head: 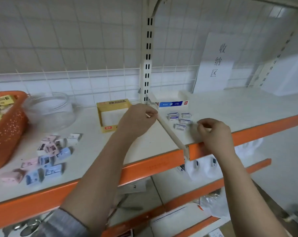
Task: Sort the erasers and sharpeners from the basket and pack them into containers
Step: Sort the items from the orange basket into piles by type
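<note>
Left hand: up over the white shelf, fingers curled in loosely, thumb and forefinger tips close together near the divider rail; whether anything tiny sits in that pinch, I cannot tell.
Right hand: hovering at the shelf's front edge, fingers curled, tips drawn together; too blurred to say whether it has hold of anything.
Blue-and-white erasers: a small cluster lying flat on the shelf right of the rail, between the two hands, most with long sides running roughly left to right.
Pink and blue boxes: scattered on the shelf left of the left forearm, long axes pointing every which way, several touching.
Orange basket: far left, small yellow-labelled packs piled inside.
Clear jar: just beside the basket, mouth tipped toward the camera.
Yellow carton: open at the top, behind the left hand.
Blue-and-white carton: against the upright post, long side facing front, just behind the eraser cluster.
Paper sign: hung on the wire grid, handwritten characters running top to bottom.
</note>
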Motion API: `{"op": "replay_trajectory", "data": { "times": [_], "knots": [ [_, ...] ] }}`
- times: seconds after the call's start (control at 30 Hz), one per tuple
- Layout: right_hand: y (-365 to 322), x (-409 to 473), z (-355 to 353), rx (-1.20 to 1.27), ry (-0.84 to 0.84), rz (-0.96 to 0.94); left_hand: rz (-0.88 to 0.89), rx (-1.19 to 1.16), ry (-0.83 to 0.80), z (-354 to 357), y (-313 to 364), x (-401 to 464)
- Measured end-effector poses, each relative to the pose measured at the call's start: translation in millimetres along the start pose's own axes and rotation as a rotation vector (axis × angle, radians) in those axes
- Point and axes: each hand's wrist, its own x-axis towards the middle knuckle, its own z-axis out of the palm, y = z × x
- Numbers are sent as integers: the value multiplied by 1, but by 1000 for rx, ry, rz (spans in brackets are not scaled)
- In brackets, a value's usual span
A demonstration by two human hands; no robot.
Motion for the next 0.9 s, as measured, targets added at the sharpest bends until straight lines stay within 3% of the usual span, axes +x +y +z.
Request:
{"op": "replay_trajectory", "data": {
  "times": [0.23, 0.47, 0.7, 0.9],
  "knots": [
    [-133, -47, 71, 90, 93, -82, 67, 14, 79, -146, -70, -59],
    [-264, -100, 138, 176, -2, -129, -14, 128, 135, -274, -146, -118],
    [-353, -114, 182, 141, -180, -310, -196, 186, 270, -340, -200, -170],
    [-408, -71, 238, -22, -384, -545, -357, 198, 338, -357, -222, -198]
  ]
}}
